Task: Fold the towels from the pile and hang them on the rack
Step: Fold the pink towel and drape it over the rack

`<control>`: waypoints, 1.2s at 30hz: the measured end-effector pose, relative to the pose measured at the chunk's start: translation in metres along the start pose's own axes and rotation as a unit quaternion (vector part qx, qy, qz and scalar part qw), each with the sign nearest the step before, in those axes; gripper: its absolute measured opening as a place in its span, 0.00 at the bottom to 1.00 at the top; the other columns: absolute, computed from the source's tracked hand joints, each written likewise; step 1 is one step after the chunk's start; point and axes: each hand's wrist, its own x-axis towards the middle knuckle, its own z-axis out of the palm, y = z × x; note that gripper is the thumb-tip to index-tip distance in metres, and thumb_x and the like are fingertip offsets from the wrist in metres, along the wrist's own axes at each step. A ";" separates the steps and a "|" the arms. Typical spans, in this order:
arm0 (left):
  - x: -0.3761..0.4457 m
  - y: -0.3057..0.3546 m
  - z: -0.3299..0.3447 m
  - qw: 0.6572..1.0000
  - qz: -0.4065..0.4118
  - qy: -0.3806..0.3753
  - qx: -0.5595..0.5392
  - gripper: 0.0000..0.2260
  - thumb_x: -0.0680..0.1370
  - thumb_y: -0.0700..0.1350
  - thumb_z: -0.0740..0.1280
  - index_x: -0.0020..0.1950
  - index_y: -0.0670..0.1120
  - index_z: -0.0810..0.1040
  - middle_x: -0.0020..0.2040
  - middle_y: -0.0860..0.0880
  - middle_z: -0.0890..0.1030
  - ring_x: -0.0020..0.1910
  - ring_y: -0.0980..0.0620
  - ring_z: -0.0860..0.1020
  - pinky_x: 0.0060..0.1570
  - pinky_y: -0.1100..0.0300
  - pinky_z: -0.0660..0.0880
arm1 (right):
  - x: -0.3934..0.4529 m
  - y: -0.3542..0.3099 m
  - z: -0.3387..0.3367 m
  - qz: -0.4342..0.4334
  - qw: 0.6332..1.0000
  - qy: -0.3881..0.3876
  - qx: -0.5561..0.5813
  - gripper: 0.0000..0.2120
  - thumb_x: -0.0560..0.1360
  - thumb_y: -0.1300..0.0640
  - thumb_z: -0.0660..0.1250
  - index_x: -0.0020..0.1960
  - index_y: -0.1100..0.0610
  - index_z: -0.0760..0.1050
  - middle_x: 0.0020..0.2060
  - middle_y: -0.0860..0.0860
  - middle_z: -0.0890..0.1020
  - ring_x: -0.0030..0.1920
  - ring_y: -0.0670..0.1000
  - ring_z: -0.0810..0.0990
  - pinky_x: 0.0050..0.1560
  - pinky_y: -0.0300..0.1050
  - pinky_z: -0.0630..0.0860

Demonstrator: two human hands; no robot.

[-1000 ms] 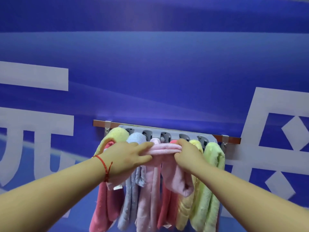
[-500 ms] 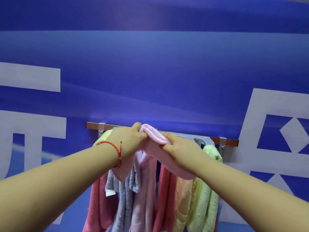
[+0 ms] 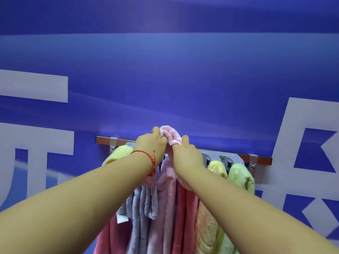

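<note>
**Pink towel bunched in both hands above the rack**

We see both arms reaching forward and up toward a wall-mounted rack [image 3: 216,153]. Our left hand [image 3: 151,145] has its fingers curled tight round one end of a pale pink towel [image 3: 169,135], with the thumb side up against the bunched fabric. Our right hand [image 3: 187,154] grips the same towel just beside the left, its index finger laid along the towel's right edge and the remaining fingers folded under the cloth. The two hands are almost touching, and the towel's rolled top pokes up between and just above them, higher than the metal rail [image 3: 260,159] that runs behind. The rest of the pink towel hangs down under our hands and wrists.

Around the left wrist sits a red string bracelet [image 3: 151,158].

Below our hands, other towels hang from the rack. Left of the left hand a yellow towel [image 3: 118,154] curls over its hook. Beneath the left forearm hang a dark pink towel [image 3: 108,239] and a grey-blue towel [image 3: 141,208] with a white label. Under the right forearm a red towel [image 3: 185,213] drops straight down. Right of the right hand are another yellow towel [image 3: 217,166] and, beyond it, a green towel [image 3: 240,176].

Behind everything is a blue wall banner [image 3: 165,70] with large white characters.
</note>
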 end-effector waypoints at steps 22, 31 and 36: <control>0.056 0.029 0.008 0.982 0.086 0.167 -0.002 0.23 0.69 0.44 0.72 0.63 0.46 0.72 0.57 0.43 0.76 0.52 0.44 0.79 0.41 0.55 0.71 | 0.049 -0.005 0.007 0.135 0.967 -0.196 0.090 0.32 0.74 0.55 0.66 0.74 0.47 0.55 0.66 0.55 0.63 0.63 0.55 0.72 0.49 0.48 0.71; 0.056 0.030 0.016 0.970 0.040 0.229 0.065 0.36 0.63 0.43 0.78 0.65 0.44 0.63 0.59 0.43 0.69 0.51 0.46 0.77 0.38 0.57 0.66 | 0.032 -0.002 0.021 0.059 0.998 -0.008 0.018 0.17 0.77 0.64 0.60 0.65 0.57 0.67 0.63 0.56 0.63 0.57 0.56 0.73 0.42 0.44 0.66; 0.075 0.030 0.020 0.965 0.012 0.260 0.046 0.20 0.80 0.42 0.55 0.72 0.46 0.59 0.63 0.42 0.66 0.58 0.45 0.73 0.45 0.56 0.67 | 0.037 -0.004 0.032 0.082 0.995 -0.040 0.029 0.18 0.77 0.62 0.59 0.66 0.56 0.65 0.64 0.57 0.62 0.58 0.56 0.73 0.43 0.44 0.66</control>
